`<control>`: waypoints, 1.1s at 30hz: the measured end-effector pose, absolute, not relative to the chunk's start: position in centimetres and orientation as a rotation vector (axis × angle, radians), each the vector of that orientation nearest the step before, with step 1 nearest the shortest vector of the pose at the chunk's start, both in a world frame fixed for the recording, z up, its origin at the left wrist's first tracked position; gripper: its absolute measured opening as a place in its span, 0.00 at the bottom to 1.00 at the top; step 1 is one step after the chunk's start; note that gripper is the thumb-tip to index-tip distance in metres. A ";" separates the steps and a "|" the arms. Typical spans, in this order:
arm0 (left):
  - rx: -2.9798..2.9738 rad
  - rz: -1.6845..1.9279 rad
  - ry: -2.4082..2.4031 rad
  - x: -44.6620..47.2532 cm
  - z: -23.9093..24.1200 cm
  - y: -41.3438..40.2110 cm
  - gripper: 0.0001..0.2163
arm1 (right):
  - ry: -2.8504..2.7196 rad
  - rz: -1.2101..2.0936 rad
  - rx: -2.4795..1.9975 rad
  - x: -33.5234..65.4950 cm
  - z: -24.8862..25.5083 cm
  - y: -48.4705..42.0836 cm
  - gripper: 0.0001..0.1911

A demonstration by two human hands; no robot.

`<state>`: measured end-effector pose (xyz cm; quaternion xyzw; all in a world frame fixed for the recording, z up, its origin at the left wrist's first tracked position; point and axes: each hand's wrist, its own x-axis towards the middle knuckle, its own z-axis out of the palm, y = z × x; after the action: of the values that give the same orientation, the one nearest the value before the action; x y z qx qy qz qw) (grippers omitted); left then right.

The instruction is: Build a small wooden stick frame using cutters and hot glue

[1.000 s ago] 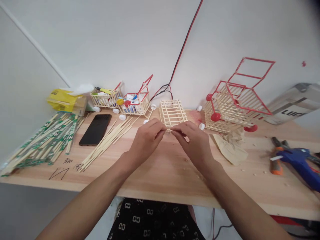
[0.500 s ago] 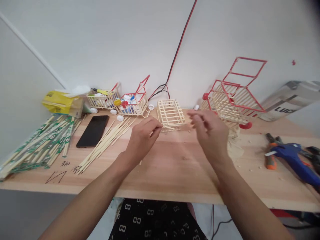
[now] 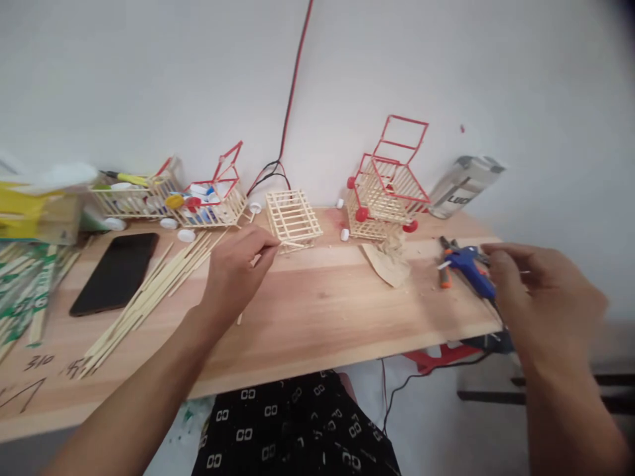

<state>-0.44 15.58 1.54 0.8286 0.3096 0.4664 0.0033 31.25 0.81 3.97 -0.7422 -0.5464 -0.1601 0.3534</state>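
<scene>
My left hand point(image 3: 243, 264) is over the table with thumb and index finger pinched on a short thin wooden stick point(image 3: 294, 246). The stick points right, along the near edge of a small slatted basket of bare wooden sticks point(image 3: 294, 217). My right hand point(image 3: 550, 301) is at the far right, close to a blue glue gun point(image 3: 471, 270). Its fingers are loosely bent, the thumb apart from them, and I see nothing in them. It hides part of the glue gun's handle.
A larger red-trimmed stick cart point(image 3: 384, 192) stands at the back, beside crumpled brown paper point(image 3: 389, 261) and a leaning can point(image 3: 466, 188). On the left are two small carts point(image 3: 221, 210) with bottle caps, loose sticks point(image 3: 159, 291), a phone point(image 3: 116, 272) and bagged sticks point(image 3: 42, 297).
My right hand has moved from beside the slatted basket out to the right, to the glue gun. The view has turned right. My left hand stays by the basket.
</scene>
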 end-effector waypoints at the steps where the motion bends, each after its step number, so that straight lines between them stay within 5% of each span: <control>1: 2.604 1.463 0.969 -0.4 1.5 15.6 0.04 | -1.350 -0.454 -1.985 32.1 3.7 0.2 0.12; 10: 2.613 1.489 0.979 -0.4 1.7 15.6 0.04 | -1.563 -0.457 -1.959 33.9 0.5 -0.6 0.13; 27: 2.432 1.680 1.112 -3.0 3.0 16.7 0.05 | -2.204 -0.004 -1.432 18.8 1.3 10.3 0.07; 33: 2.399 1.770 1.153 -3.6 3.4 16.8 0.05 | -2.539 -0.142 -1.398 11.9 0.9 12.3 0.06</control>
<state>-3.56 16.78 3.38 0.7502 0.3605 0.5536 -0.0276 11.88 12.30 0.94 -0.4783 -0.8687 -0.0485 0.1195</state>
